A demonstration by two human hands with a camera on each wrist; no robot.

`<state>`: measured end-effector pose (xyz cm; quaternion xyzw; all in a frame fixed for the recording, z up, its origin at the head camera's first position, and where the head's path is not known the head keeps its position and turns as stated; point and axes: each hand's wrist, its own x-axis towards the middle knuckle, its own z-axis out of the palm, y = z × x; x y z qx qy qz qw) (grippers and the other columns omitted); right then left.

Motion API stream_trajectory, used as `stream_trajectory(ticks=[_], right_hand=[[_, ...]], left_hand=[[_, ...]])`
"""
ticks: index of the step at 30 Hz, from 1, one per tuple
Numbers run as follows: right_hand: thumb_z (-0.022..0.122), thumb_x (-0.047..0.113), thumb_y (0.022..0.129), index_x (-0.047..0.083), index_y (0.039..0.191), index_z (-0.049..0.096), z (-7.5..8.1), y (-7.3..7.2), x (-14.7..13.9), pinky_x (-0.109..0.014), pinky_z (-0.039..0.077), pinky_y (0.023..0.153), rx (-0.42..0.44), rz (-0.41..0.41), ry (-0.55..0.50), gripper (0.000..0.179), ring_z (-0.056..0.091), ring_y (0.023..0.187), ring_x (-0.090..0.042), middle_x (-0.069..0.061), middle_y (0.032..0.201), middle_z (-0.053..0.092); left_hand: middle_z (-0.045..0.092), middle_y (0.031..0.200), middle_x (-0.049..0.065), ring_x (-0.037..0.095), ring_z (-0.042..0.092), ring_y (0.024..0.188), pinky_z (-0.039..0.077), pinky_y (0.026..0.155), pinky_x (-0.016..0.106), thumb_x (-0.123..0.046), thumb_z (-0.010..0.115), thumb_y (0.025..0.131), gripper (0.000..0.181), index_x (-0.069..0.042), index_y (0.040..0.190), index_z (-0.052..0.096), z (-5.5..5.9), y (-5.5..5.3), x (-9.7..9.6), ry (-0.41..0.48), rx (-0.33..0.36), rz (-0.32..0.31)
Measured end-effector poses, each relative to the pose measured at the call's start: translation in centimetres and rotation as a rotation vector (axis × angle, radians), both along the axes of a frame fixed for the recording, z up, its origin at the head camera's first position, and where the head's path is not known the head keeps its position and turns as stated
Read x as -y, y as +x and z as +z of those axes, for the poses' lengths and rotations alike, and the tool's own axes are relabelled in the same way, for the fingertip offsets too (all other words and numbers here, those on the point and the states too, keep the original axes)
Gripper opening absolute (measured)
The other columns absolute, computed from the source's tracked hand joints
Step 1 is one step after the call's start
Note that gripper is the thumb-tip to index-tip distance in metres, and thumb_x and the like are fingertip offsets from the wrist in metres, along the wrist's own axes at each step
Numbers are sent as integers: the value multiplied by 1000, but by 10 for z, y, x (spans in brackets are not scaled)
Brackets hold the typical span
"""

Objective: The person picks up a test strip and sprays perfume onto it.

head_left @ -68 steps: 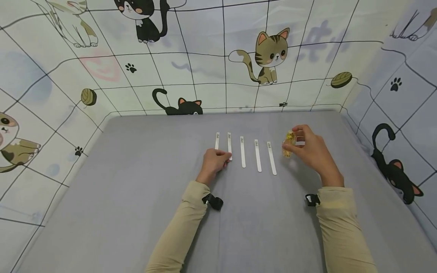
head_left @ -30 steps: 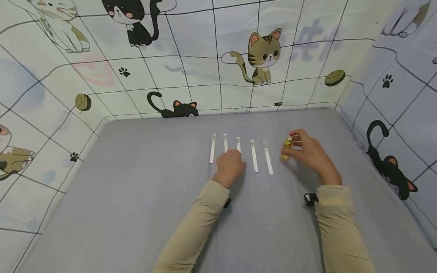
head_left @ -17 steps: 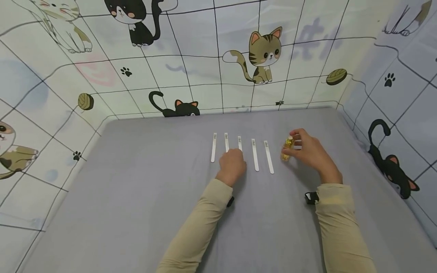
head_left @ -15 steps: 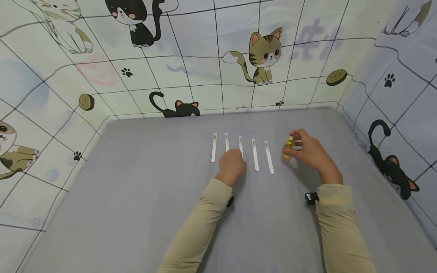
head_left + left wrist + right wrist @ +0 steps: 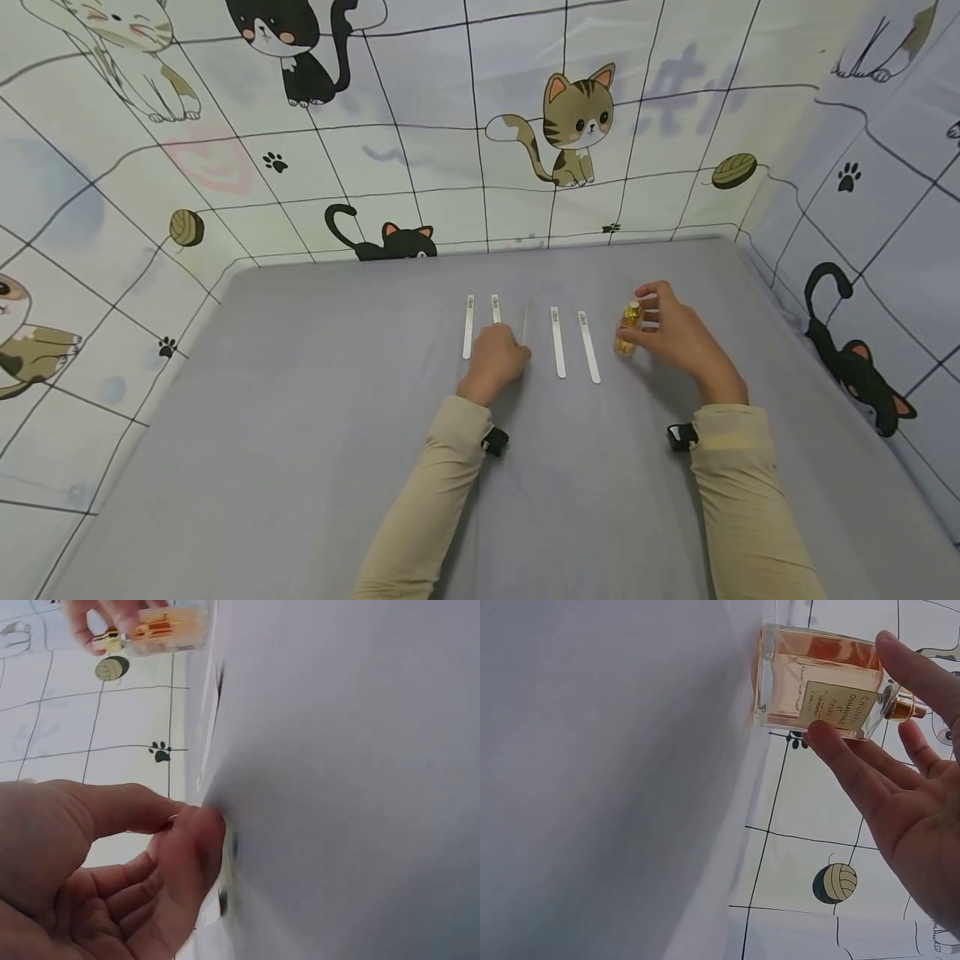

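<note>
My left hand (image 5: pixel 495 360) pinches the middle one of a row of white paper test strips between thumb and fingertips. That strip (image 5: pixel 527 318) stands edge-on in the head view, a thin line rising from the fingers. On its left lie two flat strips, the outer one (image 5: pixel 468 329) fully visible and the nearer one (image 5: pixel 496 308) partly behind the hand. Two more, a strip (image 5: pixel 558 343) and another strip (image 5: pixel 588 348), lie to its right. My right hand (image 5: pixel 684 343) grips a glass perfume bottle (image 5: pixel 821 679) with amber liquid, gold neck and pale label, its base close to the tabletop.
A grey cloth-covered table (image 5: pixel 300 417) spreads beneath both hands. Behind it and at both sides rise fabric walls (image 5: pixel 442 158) printed with cats, paw marks and grid lines. Each wrist wears a small black camera, such as the right-hand camera (image 5: pixel 681 437).
My left hand went from the second strip to the middle one, then drew slightly left and turned that strip onto its edge. My right hand keeps its grip on the perfume bottle, nearly still.
</note>
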<state>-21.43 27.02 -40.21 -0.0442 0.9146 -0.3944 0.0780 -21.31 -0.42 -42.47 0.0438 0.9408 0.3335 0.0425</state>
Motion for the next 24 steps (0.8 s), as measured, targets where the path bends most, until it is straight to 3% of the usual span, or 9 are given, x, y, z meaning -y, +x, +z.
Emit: stream_trajectory(ticks=[3,7,10,13,19,24], right_hand=[[75,24,95,3,144,29,1,0,-1,-61,47,103,-10,-2,-1,71,50,134,-49,-31,148,46],[74,24,96,4,140,32,-1,0,-1,-63,47,103,-57,4,-15,65,51,133,-50,-32,147,47],[73,27,96,6,139,35,-2,2,-3,-63,47,103,-117,-8,-21,61,54,131,-49,-32,145,51],[72,32,97,9,139,37,2,4,-4,-62,48,101,-171,-37,-21,59,58,127,-48,-31,144,53],[65,38,100,12,145,37,16,10,-1,-61,51,96,-252,-80,-47,60,60,121,-48,-29,147,51],[59,37,103,11,151,38,25,13,4,-59,51,97,-361,-116,-79,58,56,126,-41,-24,136,58]], left_hand=[[48,42,-4,9,45,41,33,41,22,-5,65,90,46,-13,48,48,0,0,6,103,-21,10],[66,56,2,10,61,48,44,49,23,-8,66,92,21,-5,71,66,2,2,18,228,-31,51],[72,65,7,12,67,52,50,53,24,-7,65,92,10,-1,86,69,7,2,28,315,-35,75],[73,71,9,13,69,55,54,55,25,-7,65,94,10,0,90,70,14,2,36,379,-62,89],[73,72,12,14,69,56,54,54,26,-8,64,94,12,2,91,71,30,5,42,421,-152,98],[74,73,11,14,69,57,55,54,27,-10,64,96,14,2,94,70,43,10,41,435,-193,97]])
